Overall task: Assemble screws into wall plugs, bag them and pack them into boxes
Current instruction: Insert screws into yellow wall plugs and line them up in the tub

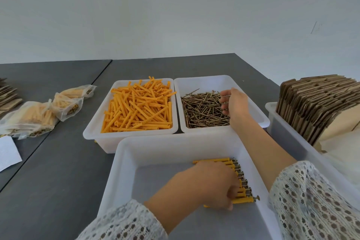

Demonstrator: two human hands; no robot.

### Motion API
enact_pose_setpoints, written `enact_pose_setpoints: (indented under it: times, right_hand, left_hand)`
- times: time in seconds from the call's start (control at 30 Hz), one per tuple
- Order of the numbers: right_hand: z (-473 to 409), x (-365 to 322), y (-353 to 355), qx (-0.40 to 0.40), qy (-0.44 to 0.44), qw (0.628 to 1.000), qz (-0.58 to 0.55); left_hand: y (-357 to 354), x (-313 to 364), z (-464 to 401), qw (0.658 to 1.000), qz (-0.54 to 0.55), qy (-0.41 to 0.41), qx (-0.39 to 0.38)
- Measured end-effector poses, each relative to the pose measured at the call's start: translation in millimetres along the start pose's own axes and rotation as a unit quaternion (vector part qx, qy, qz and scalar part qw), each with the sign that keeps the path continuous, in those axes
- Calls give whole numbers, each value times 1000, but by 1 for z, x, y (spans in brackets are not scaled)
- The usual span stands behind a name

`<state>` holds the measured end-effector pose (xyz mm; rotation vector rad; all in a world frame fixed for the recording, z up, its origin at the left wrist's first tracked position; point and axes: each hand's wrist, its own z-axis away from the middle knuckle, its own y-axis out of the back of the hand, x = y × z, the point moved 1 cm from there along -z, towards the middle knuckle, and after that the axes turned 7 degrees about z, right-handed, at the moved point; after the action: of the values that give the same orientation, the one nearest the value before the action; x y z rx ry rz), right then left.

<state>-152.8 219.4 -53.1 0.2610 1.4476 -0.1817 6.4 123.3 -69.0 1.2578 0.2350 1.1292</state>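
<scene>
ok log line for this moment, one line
step: assembly | left hand: on plug row in near bin | right hand: over screws, grip unclear | bags: on table
</scene>
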Motion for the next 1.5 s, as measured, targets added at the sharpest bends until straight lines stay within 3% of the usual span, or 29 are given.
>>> enact_pose_setpoints:
  times: [0.3, 0.57, 0.73, 0.8, 0.93, 1.07, 1.17, 1.23, 1.33, 1.5]
  right_hand:
    - [1, 1, 0, -8, 15, 1000, 21]
    - [1, 3, -1, -12, 37, 998, 45]
    - [-3, 10, -4, -21, 72, 990, 122]
    - [-6, 13, -6, -25, 111, 970, 216]
    - [-4, 16, -13, -70, 203, 893, 395]
    - [2, 21, -16, -128, 178, 800, 558]
    - [5, 20, -17, -153, 153, 767, 604]
    - [7, 17, -16, -175, 141, 757, 613]
    - [9, 14, -15, -183, 137, 743, 629]
    - [10, 15, -15, -178, 144, 755, 615]
  left_hand:
    - [-12, 16, -2, 992, -127, 1, 16]
    - [-15, 18, -9, 984, -173, -6, 45]
    - [-16, 14, -13, 982, -169, -18, 84]
    - [-8, 11, -14, 978, -151, -16, 142]
    - [24, -12, -13, 948, -103, 11, 301]
    - [46, -55, 0, 890, -80, 85, 440]
    - [56, -83, 10, 844, -57, 166, 507]
    - [58, -99, 16, 823, -45, 243, 512]
    - [56, -115, 22, 820, -38, 341, 457]
    - [57, -122, 24, 819, 13, 358, 448]
